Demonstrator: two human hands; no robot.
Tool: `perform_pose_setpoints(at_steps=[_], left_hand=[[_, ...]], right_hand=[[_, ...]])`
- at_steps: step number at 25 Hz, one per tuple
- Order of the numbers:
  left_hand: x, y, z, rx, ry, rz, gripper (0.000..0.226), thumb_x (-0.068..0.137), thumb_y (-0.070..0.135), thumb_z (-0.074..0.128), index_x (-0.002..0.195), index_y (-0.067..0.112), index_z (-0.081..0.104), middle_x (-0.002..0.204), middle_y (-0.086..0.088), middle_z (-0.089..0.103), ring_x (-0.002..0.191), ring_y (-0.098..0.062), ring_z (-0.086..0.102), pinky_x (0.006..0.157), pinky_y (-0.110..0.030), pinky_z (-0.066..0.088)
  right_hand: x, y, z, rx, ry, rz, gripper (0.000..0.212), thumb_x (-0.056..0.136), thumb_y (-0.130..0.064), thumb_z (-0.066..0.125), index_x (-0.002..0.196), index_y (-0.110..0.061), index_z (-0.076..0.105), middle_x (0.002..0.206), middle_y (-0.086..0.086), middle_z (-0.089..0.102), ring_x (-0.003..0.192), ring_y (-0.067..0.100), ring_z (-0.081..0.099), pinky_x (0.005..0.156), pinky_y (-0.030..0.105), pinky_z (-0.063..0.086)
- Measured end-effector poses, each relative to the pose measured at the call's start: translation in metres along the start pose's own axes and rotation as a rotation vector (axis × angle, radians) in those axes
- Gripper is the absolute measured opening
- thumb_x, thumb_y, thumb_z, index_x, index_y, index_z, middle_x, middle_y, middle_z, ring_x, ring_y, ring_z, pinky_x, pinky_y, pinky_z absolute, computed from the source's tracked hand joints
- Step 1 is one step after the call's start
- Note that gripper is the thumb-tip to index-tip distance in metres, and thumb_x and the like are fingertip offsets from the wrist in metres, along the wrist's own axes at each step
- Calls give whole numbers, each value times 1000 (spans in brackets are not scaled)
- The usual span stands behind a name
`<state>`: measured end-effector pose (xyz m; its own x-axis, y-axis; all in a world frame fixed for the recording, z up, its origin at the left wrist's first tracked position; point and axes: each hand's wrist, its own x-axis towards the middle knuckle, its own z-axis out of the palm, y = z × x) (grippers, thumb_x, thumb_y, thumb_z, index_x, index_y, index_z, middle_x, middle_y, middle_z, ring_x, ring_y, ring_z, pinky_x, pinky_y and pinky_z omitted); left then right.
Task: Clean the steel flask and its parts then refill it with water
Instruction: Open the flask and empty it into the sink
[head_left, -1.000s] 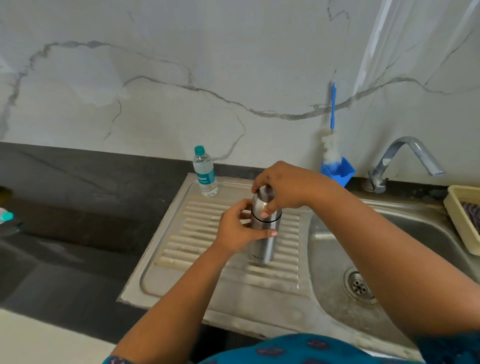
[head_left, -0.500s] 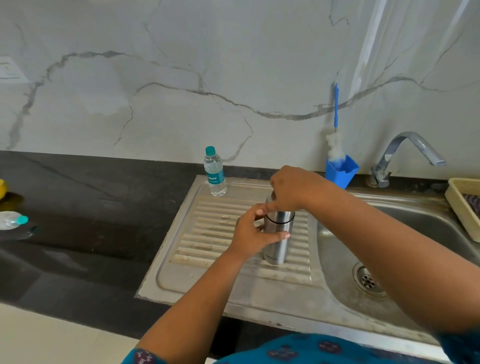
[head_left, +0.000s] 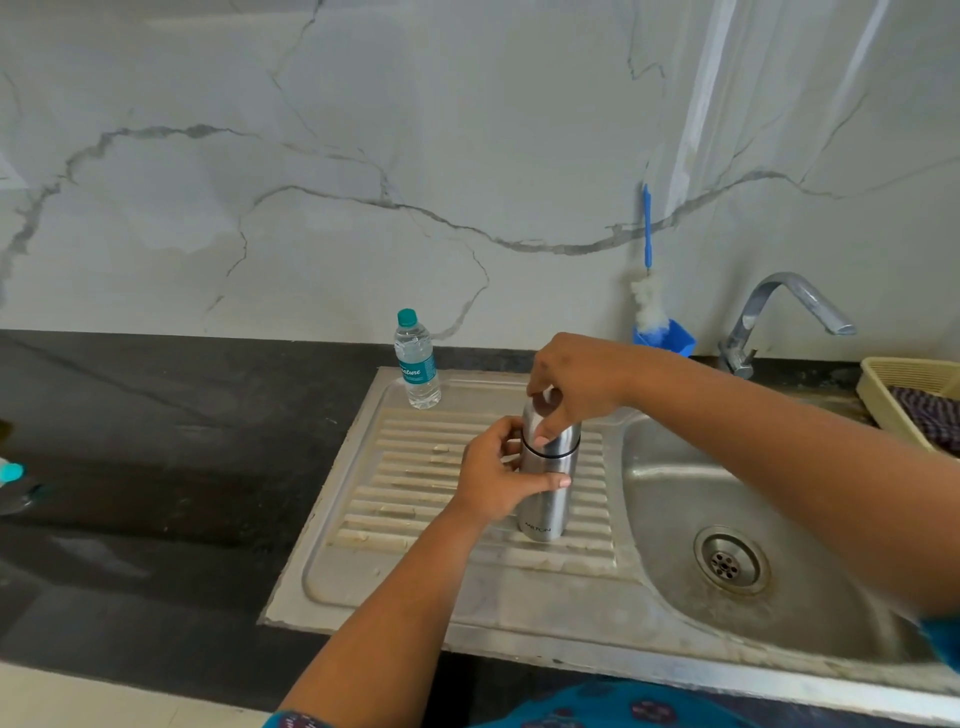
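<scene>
Upright on the ribbed drainboard (head_left: 415, 499), flask (head_left: 545, 499) gripped at its body by left hand (head_left: 493, 483), cap (head_left: 550, 431) clasped from above by right hand (head_left: 576, 384), water bottle (head_left: 416, 359) stood behind.

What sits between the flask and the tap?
In the head view, only the bare sink basin lies between the steel flask and the tap.

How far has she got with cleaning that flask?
Nothing looks done yet: the steel flask stands upright on the drainboard, its cap on. In hand: the left hand grips the body and the right hand grips the cap, seemingly to unscrew it. Left: washing, perhaps with the bottle brush at the tap, then refilling.
</scene>
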<state>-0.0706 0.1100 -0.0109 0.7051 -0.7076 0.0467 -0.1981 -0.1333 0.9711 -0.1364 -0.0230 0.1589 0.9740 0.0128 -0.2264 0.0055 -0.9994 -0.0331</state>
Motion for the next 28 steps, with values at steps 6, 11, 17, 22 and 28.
perform_pose_setpoints(at_steps=[6, 11, 17, 22, 28], left_hand=[[-1, 4, -2, 18, -12, 0, 68, 47, 33, 96, 106, 22, 64, 99, 7, 73, 92, -9, 68, 82, -30, 58], [-2, 4, -2, 25, -13, 1, 62, 53, 28, 96, 105, 27, 63, 103, 9, 72, 97, -11, 68, 85, -32, 57], [3, 6, -4, 5, -83, -9, 62, 56, 18, 95, 108, 24, 62, 105, 7, 71, 98, -13, 69, 86, -32, 58], [5, 9, -10, -36, -128, -27, 62, 59, 4, 93, 111, 22, 64, 105, 5, 72, 96, -12, 69, 81, -24, 56], [3, 7, -10, -84, -132, -54, 67, 60, 1, 91, 118, 17, 61, 113, 2, 70, 101, -13, 67, 85, -26, 55]], right_hand=[[-6, -9, -4, -118, -57, 39, 51, 84, -57, 61, 118, -19, 64, 107, -9, 54, 102, 12, 48, 84, 27, 41], [4, -30, 14, 31, 56, 301, 46, 79, -55, 68, 95, -13, 58, 79, -2, 54, 69, 15, 56, 63, 26, 45], [1, -22, 12, 54, 34, 209, 39, 76, -44, 73, 70, -17, 46, 61, -3, 52, 49, 11, 49, 48, 22, 40], [3, -6, 10, -49, -33, -67, 24, 71, -31, 78, 91, -27, 66, 89, -8, 55, 87, 13, 54, 69, 25, 44], [-6, -8, -8, 162, -7, 15, 58, 79, -51, 70, 130, -31, 51, 124, -3, 40, 112, 15, 45, 91, 31, 43]])
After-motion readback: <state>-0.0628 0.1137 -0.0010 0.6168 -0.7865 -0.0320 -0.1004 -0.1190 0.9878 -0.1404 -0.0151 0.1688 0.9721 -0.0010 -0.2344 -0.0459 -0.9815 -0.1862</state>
